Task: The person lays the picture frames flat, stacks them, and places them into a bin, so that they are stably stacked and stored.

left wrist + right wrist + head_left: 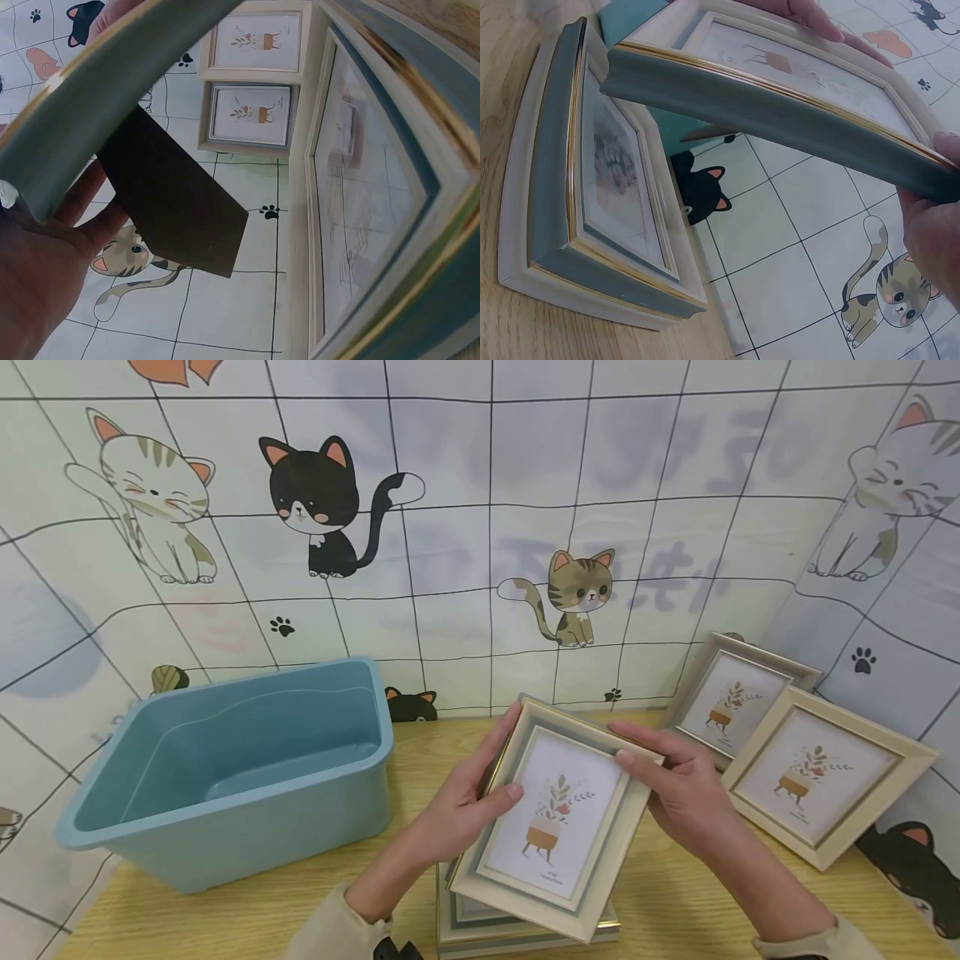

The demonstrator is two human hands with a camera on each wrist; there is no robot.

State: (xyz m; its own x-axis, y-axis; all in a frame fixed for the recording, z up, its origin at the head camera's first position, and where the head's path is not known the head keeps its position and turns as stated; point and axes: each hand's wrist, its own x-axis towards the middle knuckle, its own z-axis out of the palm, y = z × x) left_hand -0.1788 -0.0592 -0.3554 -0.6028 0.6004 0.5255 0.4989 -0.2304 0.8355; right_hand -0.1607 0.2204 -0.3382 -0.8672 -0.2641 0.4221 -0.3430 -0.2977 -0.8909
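Observation:
Both hands hold a cream and grey-green picture frame (551, 810) with a gold line, tilted with its plant picture up. My left hand (468, 806) grips its left edge, thumb on the front. At the upper right corner my right hand (686, 789) pinches it, thumb on the front and fingers behind. In the left wrist view a dark stand leg (180, 199) sticks out from its back. Below it, on the table, lies a stack of similar picture frames (551, 180), partly hidden by the held one in the head view.
To the left on the wooden table (420, 760) stands a blue plastic bin (262, 827). Two more picture frames, one silvery beige (686, 702) and one cream (892, 752), stand at the right against the wall. Cat-patterned sheeting (450, 568) covers the walls behind.

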